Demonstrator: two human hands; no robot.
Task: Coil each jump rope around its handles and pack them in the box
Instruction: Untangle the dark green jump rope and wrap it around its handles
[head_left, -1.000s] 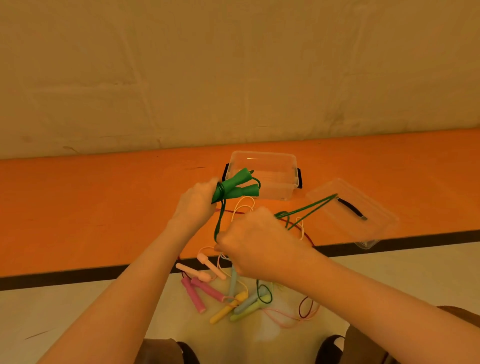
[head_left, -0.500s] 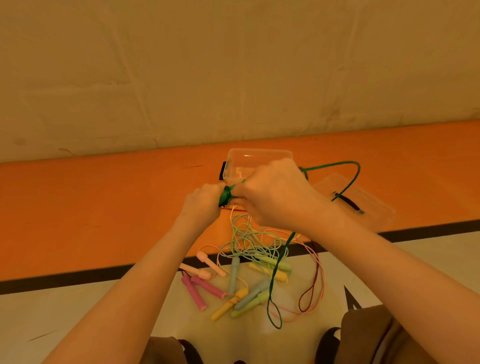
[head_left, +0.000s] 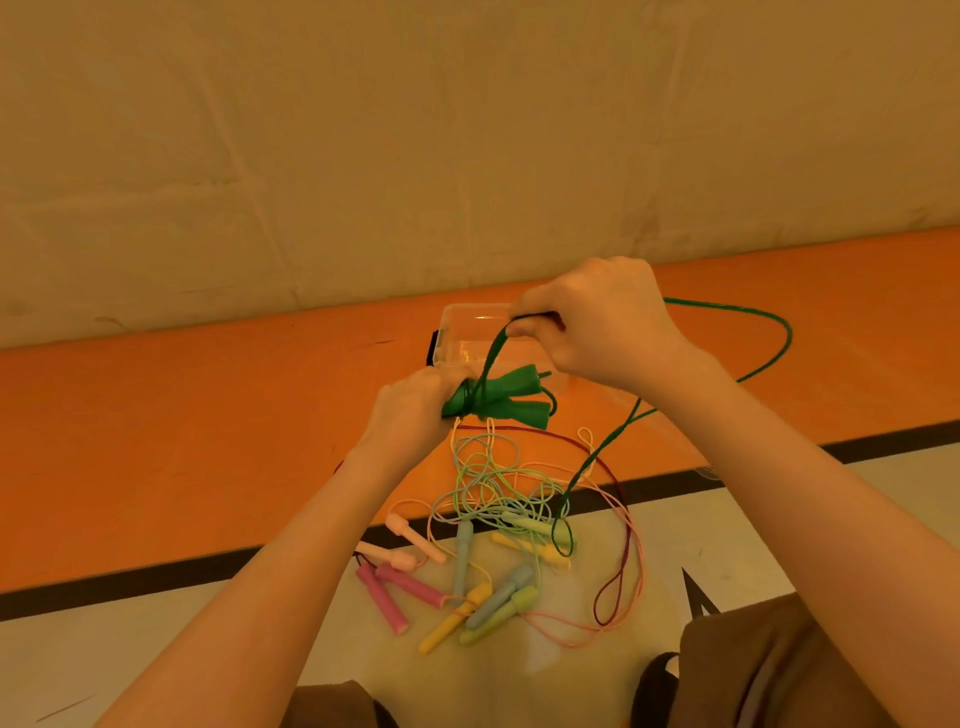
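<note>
My left hand (head_left: 410, 410) grips the two green handles (head_left: 511, 397) of a jump rope, held side by side above the floor. A few turns of green cord wrap them near my fingers. My right hand (head_left: 597, 327) pinches the green cord (head_left: 769, 332) just above the handles; the rest of the cord loops out to the right and trails down to the floor. The clear plastic box (head_left: 467, 338) stands open behind my hands, partly hidden by them. A tangle of other jump ropes (head_left: 483, 561) with pink, yellow, blue and pale green handles lies on the floor below.
The floor is orange at the back, with a black line (head_left: 156, 577) dividing it from a pale area in front. A plain wall (head_left: 467, 130) rises behind the box. My knees (head_left: 779, 665) show at the bottom edge. The box lid is hidden behind my right arm.
My right hand has lifted from the handles, carrying the green cord up and over them. The handles are uncovered again, and the loose loop swings out further right.
</note>
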